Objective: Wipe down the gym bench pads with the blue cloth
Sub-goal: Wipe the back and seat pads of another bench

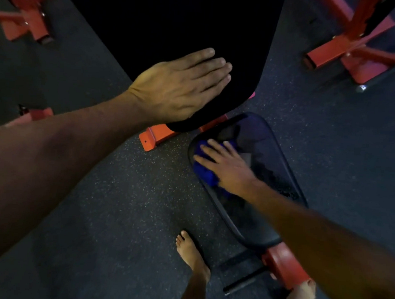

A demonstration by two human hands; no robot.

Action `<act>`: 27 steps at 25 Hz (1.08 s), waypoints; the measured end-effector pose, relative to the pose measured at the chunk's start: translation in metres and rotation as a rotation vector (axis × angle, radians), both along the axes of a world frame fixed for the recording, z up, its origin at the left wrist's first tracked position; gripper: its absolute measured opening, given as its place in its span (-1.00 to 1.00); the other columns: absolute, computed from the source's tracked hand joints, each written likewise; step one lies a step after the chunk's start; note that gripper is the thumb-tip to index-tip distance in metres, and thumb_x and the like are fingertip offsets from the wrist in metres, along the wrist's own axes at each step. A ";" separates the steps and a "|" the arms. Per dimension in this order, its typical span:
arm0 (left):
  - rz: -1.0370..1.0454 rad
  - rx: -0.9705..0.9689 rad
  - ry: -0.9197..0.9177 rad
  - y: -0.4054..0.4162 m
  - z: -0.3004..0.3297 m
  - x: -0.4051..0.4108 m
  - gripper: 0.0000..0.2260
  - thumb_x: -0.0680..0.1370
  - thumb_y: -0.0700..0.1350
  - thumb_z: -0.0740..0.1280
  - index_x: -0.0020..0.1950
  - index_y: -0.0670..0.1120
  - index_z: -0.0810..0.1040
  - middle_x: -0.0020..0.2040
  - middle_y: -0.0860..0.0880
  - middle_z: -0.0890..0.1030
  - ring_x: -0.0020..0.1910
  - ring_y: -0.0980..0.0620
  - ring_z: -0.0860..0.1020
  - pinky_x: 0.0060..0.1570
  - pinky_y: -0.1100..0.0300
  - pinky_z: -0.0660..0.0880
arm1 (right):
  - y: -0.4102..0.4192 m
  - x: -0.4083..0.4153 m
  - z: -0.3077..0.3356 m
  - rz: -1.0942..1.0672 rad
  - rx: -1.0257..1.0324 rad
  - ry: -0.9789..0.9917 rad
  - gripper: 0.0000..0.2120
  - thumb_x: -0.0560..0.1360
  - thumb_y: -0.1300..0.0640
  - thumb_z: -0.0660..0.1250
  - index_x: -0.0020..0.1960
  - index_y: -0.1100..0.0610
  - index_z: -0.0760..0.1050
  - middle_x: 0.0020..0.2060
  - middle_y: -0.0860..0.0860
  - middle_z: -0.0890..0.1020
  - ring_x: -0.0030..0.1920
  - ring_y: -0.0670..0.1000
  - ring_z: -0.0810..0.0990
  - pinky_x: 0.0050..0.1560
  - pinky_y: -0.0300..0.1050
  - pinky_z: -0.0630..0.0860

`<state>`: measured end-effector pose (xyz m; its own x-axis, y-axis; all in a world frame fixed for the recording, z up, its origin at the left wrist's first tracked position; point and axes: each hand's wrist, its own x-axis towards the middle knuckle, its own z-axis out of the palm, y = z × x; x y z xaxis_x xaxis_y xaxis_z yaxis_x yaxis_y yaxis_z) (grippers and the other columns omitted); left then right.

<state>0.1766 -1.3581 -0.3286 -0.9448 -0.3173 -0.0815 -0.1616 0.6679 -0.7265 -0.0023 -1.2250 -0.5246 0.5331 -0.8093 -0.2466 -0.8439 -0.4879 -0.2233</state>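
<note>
The black back pad [167, 25] of the gym bench fills the upper middle of the head view. My left hand [179, 88] rests flat on its lower edge, fingers straight and together. Below it lies the black seat pad [267, 158], glossy, with a damp sheen. My right hand [225, 165] presses the crumpled blue cloth [204, 170] onto the seat pad's near-left part, fingers spread straight over it. Most of the cloth shows to the left of the hand.
The bench's red steel frame [155, 137] shows between the pads and at the seat's foot [284, 268]. Red rack legs stand at the top left [31, 12] and top right [346, 49]. My bare feet [192, 255] stand on the dark speckled rubber floor [124, 202].
</note>
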 end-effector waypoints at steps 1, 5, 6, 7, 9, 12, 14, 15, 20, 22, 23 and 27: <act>-0.009 0.001 0.035 -0.001 -0.001 0.001 -0.54 0.76 -0.05 -0.04 0.61 -0.21 0.23 0.59 -0.17 0.34 0.58 -0.09 0.31 0.60 0.00 0.16 | -0.005 -0.029 0.000 -0.025 -0.008 0.024 -0.05 0.32 0.12 0.49 0.59 -0.10 0.10 0.59 0.04 0.14 0.59 0.16 0.00 0.53 0.25 -0.01; -0.091 -0.035 0.160 -0.003 -0.006 0.001 -0.58 0.75 -0.03 0.08 0.55 -0.19 0.38 0.52 -0.15 0.45 0.51 -0.07 0.41 0.53 0.01 0.30 | -0.048 -0.094 0.003 -0.468 -0.020 -0.055 -0.15 0.39 0.22 0.45 0.58 0.01 0.15 0.56 0.13 0.20 0.57 0.24 0.07 0.49 0.28 0.14; -0.109 -0.039 0.185 -0.004 -0.007 0.001 -0.59 0.74 -0.04 0.11 0.53 -0.19 0.42 0.49 -0.14 0.48 0.49 -0.07 0.44 0.52 0.01 0.32 | -0.059 -0.083 0.001 -0.559 -0.028 -0.065 -0.19 0.40 0.20 0.43 0.58 0.04 0.17 0.54 0.14 0.22 0.56 0.24 0.09 0.49 0.26 0.15; -0.122 -0.048 0.209 -0.004 -0.008 0.000 -0.60 0.73 -0.04 0.13 0.51 -0.19 0.45 0.48 -0.14 0.50 0.48 -0.07 0.46 0.52 0.01 0.34 | -0.067 -0.064 0.001 -0.622 -0.045 -0.057 -0.23 0.40 0.17 0.41 0.56 0.06 0.20 0.53 0.14 0.25 0.55 0.24 0.11 0.49 0.24 0.15; -0.139 -0.042 0.242 -0.004 -0.010 -0.003 -0.62 0.72 -0.05 0.17 0.47 -0.19 0.49 0.45 -0.14 0.53 0.45 -0.07 0.49 0.50 0.00 0.36 | -0.062 -0.018 0.000 -0.614 -0.071 -0.002 -0.28 0.40 0.10 0.37 0.53 0.03 0.24 0.53 0.11 0.26 0.57 0.20 0.09 0.51 0.25 0.08; -0.134 -0.033 0.246 -0.005 -0.006 -0.003 -0.64 0.72 -0.07 0.19 0.45 -0.20 0.52 0.42 -0.15 0.56 0.44 -0.08 0.51 0.47 -0.02 0.40 | -0.004 0.041 -0.003 -0.251 -0.059 -0.046 -0.19 0.36 0.07 0.42 0.56 -0.03 0.19 0.57 0.08 0.19 0.58 0.20 0.02 0.53 0.29 -0.02; -0.117 -0.023 0.235 -0.003 -0.005 -0.001 -0.63 0.73 -0.07 0.16 0.46 -0.21 0.50 0.43 -0.17 0.55 0.45 -0.10 0.49 0.48 -0.03 0.38 | 0.037 0.039 -0.002 -0.020 -0.033 -0.058 -0.13 0.35 0.11 0.46 0.57 -0.03 0.15 0.59 0.07 0.14 0.59 0.20 -0.01 0.54 0.28 -0.04; -0.115 -0.010 0.223 -0.002 -0.007 -0.002 -0.62 0.73 -0.07 0.15 0.47 -0.22 0.49 0.43 -0.17 0.54 0.46 -0.11 0.48 0.49 -0.04 0.37 | 0.045 0.022 0.000 0.002 -0.019 -0.056 -0.10 0.33 0.12 0.49 0.58 -0.04 0.15 0.59 0.06 0.15 0.59 0.19 0.01 0.53 0.26 -0.06; -0.126 0.003 0.243 -0.004 -0.013 -0.001 -0.61 0.74 -0.06 0.11 0.48 -0.21 0.47 0.45 -0.16 0.53 0.47 -0.10 0.47 0.51 -0.03 0.34 | -0.002 -0.080 0.005 -0.578 -0.020 -0.073 -0.13 0.36 0.23 0.48 0.57 -0.01 0.19 0.57 0.08 0.18 0.58 0.20 0.07 0.51 0.24 0.07; -0.117 -0.006 0.246 -0.004 -0.013 -0.002 -0.61 0.75 -0.06 0.10 0.48 -0.22 0.47 0.45 -0.17 0.53 0.46 -0.10 0.48 0.50 -0.05 0.36 | -0.036 -0.085 0.005 -0.695 -0.015 -0.135 -0.23 0.46 0.25 0.38 0.58 0.02 0.15 0.58 0.10 0.15 0.58 0.21 0.05 0.54 0.21 0.06; -0.118 -0.008 0.250 -0.003 -0.014 -0.002 -0.62 0.75 -0.06 0.10 0.48 -0.22 0.46 0.45 -0.17 0.52 0.46 -0.11 0.48 0.49 -0.06 0.38 | -0.048 -0.078 0.005 -0.736 -0.026 -0.143 -0.27 0.49 0.23 0.36 0.58 0.03 0.15 0.58 0.11 0.16 0.57 0.21 0.07 0.54 0.19 0.07; -0.146 0.054 0.349 -0.006 -0.022 -0.006 -0.62 0.75 -0.07 0.12 0.49 -0.24 0.43 0.46 -0.20 0.51 0.46 -0.15 0.47 0.53 -0.09 0.29 | -0.039 -0.025 0.012 -0.521 -0.070 -0.015 -0.27 0.47 0.14 0.36 0.58 -0.02 0.16 0.59 0.08 0.13 0.59 0.18 -0.01 0.54 0.22 -0.01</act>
